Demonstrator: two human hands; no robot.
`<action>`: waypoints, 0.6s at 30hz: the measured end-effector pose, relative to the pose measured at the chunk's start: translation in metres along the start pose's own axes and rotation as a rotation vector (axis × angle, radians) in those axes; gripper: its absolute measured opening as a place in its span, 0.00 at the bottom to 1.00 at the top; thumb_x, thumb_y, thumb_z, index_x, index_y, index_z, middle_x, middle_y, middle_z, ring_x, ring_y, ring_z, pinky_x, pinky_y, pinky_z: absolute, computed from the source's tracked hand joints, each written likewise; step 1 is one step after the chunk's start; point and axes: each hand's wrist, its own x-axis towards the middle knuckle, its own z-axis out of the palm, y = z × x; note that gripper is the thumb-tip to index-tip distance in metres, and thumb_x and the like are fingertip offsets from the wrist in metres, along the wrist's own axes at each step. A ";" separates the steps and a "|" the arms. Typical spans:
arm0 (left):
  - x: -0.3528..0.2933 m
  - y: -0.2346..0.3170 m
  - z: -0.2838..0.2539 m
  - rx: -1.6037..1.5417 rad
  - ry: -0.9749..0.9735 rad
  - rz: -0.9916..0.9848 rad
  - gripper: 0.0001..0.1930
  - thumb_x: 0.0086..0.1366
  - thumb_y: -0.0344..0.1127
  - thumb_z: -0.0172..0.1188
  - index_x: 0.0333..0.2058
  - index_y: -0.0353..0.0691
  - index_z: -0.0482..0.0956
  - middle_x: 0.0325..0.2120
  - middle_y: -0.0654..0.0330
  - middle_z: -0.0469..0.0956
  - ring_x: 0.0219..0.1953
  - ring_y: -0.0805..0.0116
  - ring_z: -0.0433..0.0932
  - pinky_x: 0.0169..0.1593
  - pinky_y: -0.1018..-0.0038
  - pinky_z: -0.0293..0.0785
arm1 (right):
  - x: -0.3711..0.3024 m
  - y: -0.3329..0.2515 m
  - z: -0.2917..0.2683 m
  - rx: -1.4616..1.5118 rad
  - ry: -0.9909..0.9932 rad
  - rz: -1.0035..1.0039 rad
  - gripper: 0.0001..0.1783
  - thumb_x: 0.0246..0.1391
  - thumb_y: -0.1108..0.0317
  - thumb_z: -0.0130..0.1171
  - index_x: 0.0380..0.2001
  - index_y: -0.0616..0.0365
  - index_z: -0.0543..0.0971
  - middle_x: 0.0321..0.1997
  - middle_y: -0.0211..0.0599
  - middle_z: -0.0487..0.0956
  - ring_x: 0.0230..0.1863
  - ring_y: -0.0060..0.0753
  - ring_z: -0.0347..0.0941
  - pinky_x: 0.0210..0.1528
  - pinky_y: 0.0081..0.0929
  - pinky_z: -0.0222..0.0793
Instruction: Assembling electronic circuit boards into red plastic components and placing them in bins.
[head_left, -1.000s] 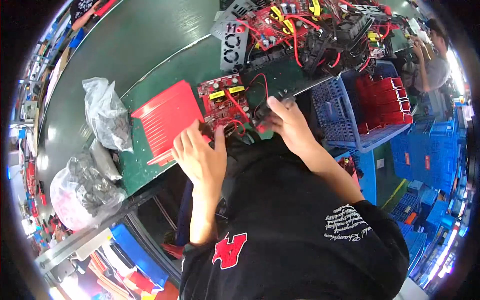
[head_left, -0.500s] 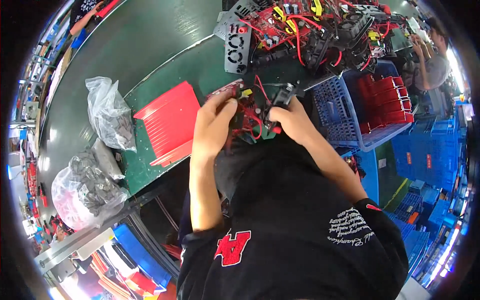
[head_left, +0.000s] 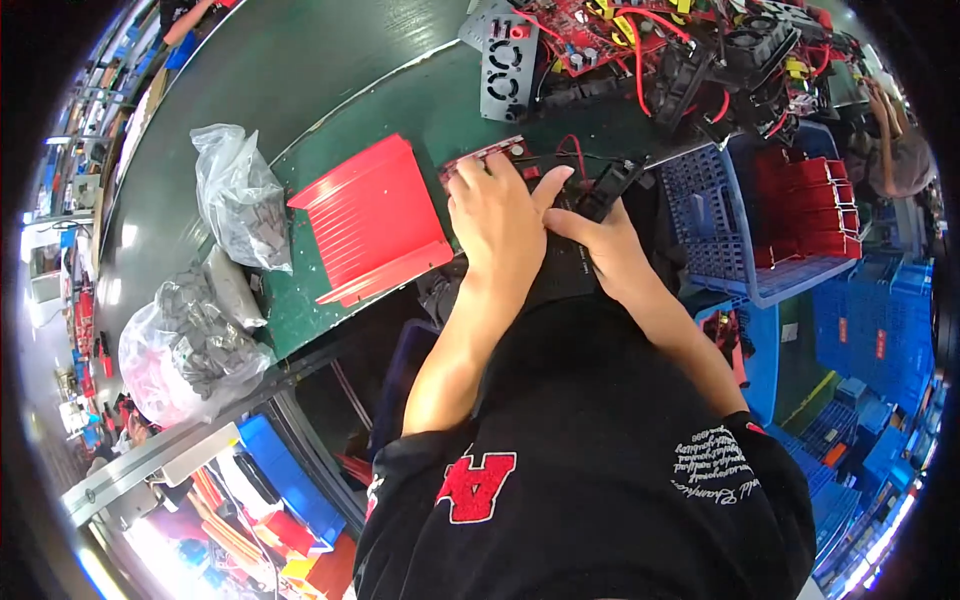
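Bench [head_left: 425, 110] | hands [head_left: 495, 215]: left over circuit board [head_left: 505, 149] (part-hidden) | right gripping black part [head_left: 606, 190]

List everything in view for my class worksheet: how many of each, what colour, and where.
workbench: one, green, across the middle
circuit board: one, red, under the left grip
black part: one, black, in the right grip
ribbed panel: one, red, left of the board
plastic bags: at least two, clear with grey contents, left
pile of boards and fans: several, red and black, top
cut-out plate: one, grey, pile's left end
basket: one, blue, right
panels: several, red, inside basket
crates: several, blue, far right
co-workers: at least two, upper corners
forearms: two, bare, centre
shirt: one, black, bottom
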 end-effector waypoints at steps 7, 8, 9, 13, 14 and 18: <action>0.052 -0.089 -0.052 0.124 0.147 0.295 0.20 0.48 0.27 0.61 0.43 0.38 0.74 0.38 0.52 0.77 0.43 0.50 0.75 0.46 0.61 0.72 | -0.031 -0.004 -0.054 0.363 -0.001 0.403 0.24 0.53 0.57 0.58 0.51 0.55 0.75 0.44 0.34 0.80 0.47 0.30 0.75 0.47 0.32 0.71; 0.066 -0.110 -0.052 0.276 0.114 0.272 0.26 0.46 0.27 0.61 0.48 0.37 0.72 0.43 0.50 0.76 0.47 0.48 0.74 0.49 0.62 0.72 | -0.037 0.003 -0.058 0.552 0.002 0.400 0.25 0.54 0.54 0.57 0.52 0.55 0.75 0.46 0.35 0.80 0.47 0.31 0.76 0.48 0.36 0.71; 0.082 -0.145 -0.045 0.381 0.114 0.443 0.23 0.50 0.28 0.61 0.48 0.35 0.75 0.40 0.52 0.78 0.45 0.55 0.77 0.47 0.66 0.72 | -0.044 -0.003 -0.052 0.523 0.032 0.388 0.28 0.54 0.51 0.55 0.55 0.55 0.74 0.50 0.36 0.80 0.49 0.34 0.76 0.50 0.43 0.71; 0.111 -0.202 -0.045 -0.402 -0.723 -0.024 0.16 0.57 0.30 0.62 0.44 0.33 0.79 0.35 0.56 0.81 0.39 0.65 0.79 0.45 0.70 0.73 | -0.044 0.020 -0.072 0.643 -0.073 0.503 0.30 0.51 0.56 0.61 0.56 0.56 0.71 0.49 0.38 0.79 0.46 0.36 0.78 0.51 0.42 0.73; 0.108 -0.193 -0.055 -0.405 -0.614 -0.050 0.12 0.59 0.31 0.62 0.41 0.32 0.80 0.33 0.58 0.81 0.36 0.68 0.79 0.44 0.71 0.73 | -0.044 0.016 -0.071 0.655 -0.072 0.494 0.30 0.51 0.56 0.61 0.56 0.56 0.71 0.49 0.38 0.79 0.46 0.36 0.78 0.51 0.42 0.73; 0.076 -0.217 -0.097 -1.023 -0.175 -0.100 0.09 0.60 0.29 0.64 0.39 0.32 0.81 0.32 0.60 0.82 0.34 0.70 0.79 0.43 0.72 0.74 | -0.065 -0.007 -0.054 0.630 -0.117 0.180 0.30 0.51 0.57 0.61 0.56 0.55 0.70 0.49 0.40 0.79 0.46 0.35 0.78 0.52 0.41 0.74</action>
